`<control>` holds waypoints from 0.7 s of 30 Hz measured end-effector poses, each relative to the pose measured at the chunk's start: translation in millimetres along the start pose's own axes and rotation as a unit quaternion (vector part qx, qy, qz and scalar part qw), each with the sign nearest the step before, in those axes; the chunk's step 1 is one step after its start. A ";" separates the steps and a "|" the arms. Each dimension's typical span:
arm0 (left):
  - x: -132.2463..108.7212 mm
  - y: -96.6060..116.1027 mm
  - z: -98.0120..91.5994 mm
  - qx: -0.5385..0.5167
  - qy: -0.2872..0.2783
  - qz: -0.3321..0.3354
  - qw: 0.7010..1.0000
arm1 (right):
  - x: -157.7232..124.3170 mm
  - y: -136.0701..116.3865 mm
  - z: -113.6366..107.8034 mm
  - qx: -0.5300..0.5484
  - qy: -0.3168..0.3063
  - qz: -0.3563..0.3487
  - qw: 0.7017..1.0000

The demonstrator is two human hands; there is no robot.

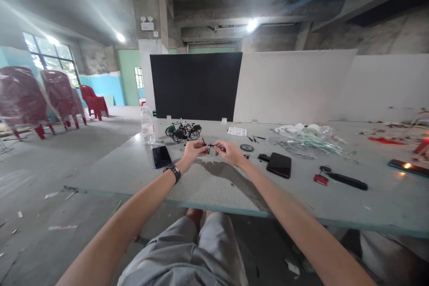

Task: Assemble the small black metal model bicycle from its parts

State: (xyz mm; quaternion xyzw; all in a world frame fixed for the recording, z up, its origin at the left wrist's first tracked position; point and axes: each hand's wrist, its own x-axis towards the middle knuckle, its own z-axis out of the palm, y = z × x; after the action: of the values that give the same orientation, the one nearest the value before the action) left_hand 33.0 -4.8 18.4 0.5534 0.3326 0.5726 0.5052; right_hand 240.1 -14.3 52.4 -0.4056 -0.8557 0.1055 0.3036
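Note:
Above the table, my left hand [193, 152] pinches a small dark model bicycle part [208, 149] with thin bars that looks like a frame. From the other side my right hand [230, 153] is closed at the same part, fingertips pressed together; whether it holds a separate small piece I cannot make out. Miniature bicycles [182, 132], black and green, stand just behind my left hand. A loose dark wheel [247, 147] lies to the right of my right hand, with small black pieces near it.
A water bottle [147, 126] and a phone [161, 157] are on the left. Rightward lie a printed sheet [237, 131], a black flat case [279, 165], clear plastic bags [310, 138], a black-handled tool [346, 180] and another phone [409, 167]. A black panel [196, 86] stands behind the table [208, 187].

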 end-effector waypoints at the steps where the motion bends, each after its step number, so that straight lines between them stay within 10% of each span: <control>1: -0.4 0.3 0.1 -0.004 -0.001 0.001 1.000 | 0.0 -0.8 0.7 -0.006 -0.009 -0.004 1.000; 12: 1.5 -7.9 -1.5 -0.068 -0.073 -0.016 0.995 | 0.1 1.8 5.5 -0.022 -0.017 -0.005 1.000; 21: 10.0 -17.1 -5.1 -0.071 -0.018 0.018 0.997 | 6.8 16.7 11.5 0.003 0.049 -0.019 0.999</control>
State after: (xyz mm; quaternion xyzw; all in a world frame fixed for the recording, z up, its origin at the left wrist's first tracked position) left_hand 32.9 10.2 4.4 0.5318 0.2719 0.5941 0.5388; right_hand 240.3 2.5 39.2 -0.3928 -0.8473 0.0819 0.3481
